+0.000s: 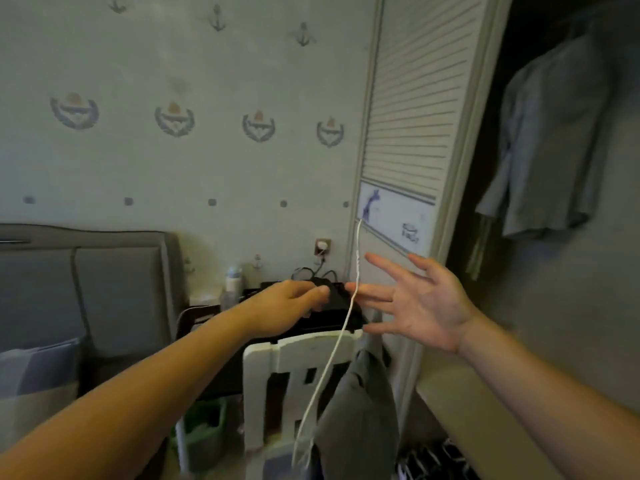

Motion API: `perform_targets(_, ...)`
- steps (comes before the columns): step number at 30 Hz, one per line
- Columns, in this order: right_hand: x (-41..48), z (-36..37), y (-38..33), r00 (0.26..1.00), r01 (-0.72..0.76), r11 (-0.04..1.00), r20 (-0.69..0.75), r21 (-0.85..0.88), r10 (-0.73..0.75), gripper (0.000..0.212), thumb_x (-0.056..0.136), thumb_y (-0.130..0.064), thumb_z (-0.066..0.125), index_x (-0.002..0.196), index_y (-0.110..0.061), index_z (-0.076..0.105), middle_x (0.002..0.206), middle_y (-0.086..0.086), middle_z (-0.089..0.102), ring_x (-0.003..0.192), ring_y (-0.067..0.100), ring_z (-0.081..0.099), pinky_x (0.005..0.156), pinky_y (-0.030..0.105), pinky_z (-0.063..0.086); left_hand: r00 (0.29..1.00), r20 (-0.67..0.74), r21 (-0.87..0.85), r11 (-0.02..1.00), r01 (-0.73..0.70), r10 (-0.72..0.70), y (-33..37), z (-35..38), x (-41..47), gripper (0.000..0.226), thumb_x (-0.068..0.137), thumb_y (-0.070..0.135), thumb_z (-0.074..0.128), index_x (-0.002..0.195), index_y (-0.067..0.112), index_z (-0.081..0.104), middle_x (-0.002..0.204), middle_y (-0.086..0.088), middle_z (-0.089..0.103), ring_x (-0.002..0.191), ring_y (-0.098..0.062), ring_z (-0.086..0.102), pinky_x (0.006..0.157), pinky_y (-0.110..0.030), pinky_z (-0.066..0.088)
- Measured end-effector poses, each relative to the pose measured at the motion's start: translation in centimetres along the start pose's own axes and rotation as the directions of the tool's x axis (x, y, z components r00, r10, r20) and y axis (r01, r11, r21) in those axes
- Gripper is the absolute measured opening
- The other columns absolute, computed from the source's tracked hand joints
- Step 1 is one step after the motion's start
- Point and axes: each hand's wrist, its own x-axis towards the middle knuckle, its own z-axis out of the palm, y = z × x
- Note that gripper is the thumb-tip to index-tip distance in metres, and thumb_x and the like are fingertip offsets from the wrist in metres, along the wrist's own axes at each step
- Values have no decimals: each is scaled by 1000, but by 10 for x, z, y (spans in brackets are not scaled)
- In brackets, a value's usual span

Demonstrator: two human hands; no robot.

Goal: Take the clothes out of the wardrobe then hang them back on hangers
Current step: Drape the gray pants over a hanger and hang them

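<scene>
My left hand (291, 306) reaches forward, and its fingers curl round a black item (341, 315) that lies over the top of a white chair (273, 362); I cannot tell what kind of item it is. To its right, my right hand (419, 303) is held up with the palm facing left and the fingers spread, holding nothing. A grey garment (360, 414) hangs from the chair's right corner. Inside the dark open wardrobe (519, 98) on the right hangs a light blue shirt (550, 143).
A thin white cord (332, 355) hangs from the louvred wardrobe door (415, 116) down past the chair, just in front of my right fingertips. A grey padded headboard (114, 292) stands at left. Behind the chair are a dark table with a bottle (232, 282) and a wall socket (322, 247).
</scene>
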Motion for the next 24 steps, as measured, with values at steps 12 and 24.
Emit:
perform_targets(12, -102, -139, -106, 887, 228, 974, -415, 11, -203, 100, 64, -95, 32, 147, -38, 39, 155, 17, 32, 145, 39, 22, 108, 73, 4, 906, 327, -249, 949, -191, 268, 114, 109, 151, 30, 103, 40, 44, 124, 24, 56, 114, 1, 70, 99, -13, 70, 94, -42, 55)
perform_targets(24, -115, -201, -261, 614, 436, 852, -595, -292, -518, 102, 65, -97, 27, 147, -38, 38, 155, 19, 31, 142, 44, 27, 102, 79, 16, 772, 151, -288, 775, -563, 617, 235, 97, 331, 25, 106, 34, 36, 108, 27, 60, 96, -1, 73, 83, -14, 72, 72, -30, 59)
